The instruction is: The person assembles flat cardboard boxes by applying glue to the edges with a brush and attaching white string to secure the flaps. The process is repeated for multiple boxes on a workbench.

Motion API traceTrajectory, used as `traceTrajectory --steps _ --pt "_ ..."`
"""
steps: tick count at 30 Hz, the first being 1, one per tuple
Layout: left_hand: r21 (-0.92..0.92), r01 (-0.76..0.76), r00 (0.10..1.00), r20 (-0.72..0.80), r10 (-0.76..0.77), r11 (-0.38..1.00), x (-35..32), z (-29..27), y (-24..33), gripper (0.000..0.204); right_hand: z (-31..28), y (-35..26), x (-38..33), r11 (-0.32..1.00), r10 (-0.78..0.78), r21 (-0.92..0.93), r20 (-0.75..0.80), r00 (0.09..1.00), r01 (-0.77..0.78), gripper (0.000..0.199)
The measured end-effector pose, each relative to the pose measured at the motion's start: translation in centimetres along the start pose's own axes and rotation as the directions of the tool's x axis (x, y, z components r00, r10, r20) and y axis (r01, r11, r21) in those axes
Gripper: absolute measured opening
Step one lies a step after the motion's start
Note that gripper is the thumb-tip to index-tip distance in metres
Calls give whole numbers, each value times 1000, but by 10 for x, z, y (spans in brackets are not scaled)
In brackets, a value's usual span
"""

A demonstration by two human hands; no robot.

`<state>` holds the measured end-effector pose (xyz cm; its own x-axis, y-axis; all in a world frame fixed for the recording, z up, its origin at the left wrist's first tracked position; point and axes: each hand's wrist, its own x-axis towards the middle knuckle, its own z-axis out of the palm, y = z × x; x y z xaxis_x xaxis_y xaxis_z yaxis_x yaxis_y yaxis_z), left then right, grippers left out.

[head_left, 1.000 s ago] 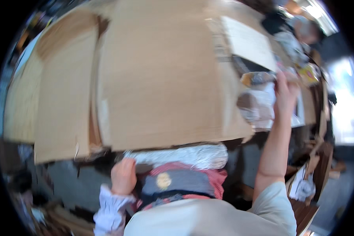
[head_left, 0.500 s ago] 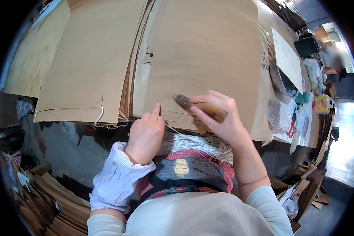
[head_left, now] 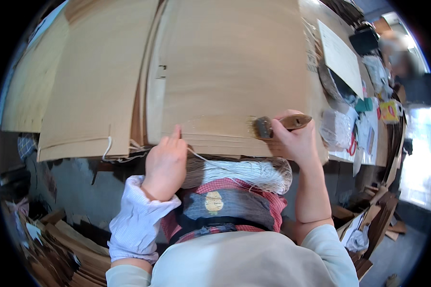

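My right hand [head_left: 296, 138] grips the wooden handle of a flat brush [head_left: 262, 127] with a dark metal band. Its bristles touch the brown kraft paper [head_left: 234, 71] near the front edge, where a wet, shiny streak shows. My left hand [head_left: 166, 160] rests at the left front corner of this stack, index finger stretched out on the paper and the other fingers bent. A white cord [head_left: 196, 154] runs from beside the left fingers toward a bundle of pale cords [head_left: 239, 173] across my lap. What lies under the left palm is hidden.
A second kraft stack [head_left: 91, 81] with a white cord loop [head_left: 108, 146] lies to the left. Rightward are a white sheet [head_left: 340, 57], red-handled scissors [head_left: 352, 143] and a green-capped container [head_left: 364, 104]. Cardboard pieces [head_left: 72, 244] pile below. Another person [head_left: 402, 62] is at far right.
My right hand has swept the brush rightward and turned it, bringing its bristles onto the paper. A wet streak now shows. My left hand keeps its place on the stack's corner.
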<state>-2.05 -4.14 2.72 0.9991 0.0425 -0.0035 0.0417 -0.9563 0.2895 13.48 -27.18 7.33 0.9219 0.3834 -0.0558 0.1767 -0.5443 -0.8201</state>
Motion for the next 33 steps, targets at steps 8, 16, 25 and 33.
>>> traceTrajectory --steps 8,16,25,33 --pt "22 7 1000 14 -7 1000 4 5 4 5 -26 33 6 844 -174 -532 -151 973 68 15" --pt "-33 -30 996 -88 27 999 1 -1 8 6 -134 86 -33 948 -69 230 -520 852 218 21" --pt "-850 -121 917 102 385 512 -18 -88 56 10 -59 67 -100 962 -272 0 38 962 272 32" --pt "-194 -158 979 -158 128 968 -28 -124 39 4 -46 64 -115 886 -300 429 236 924 178 16"
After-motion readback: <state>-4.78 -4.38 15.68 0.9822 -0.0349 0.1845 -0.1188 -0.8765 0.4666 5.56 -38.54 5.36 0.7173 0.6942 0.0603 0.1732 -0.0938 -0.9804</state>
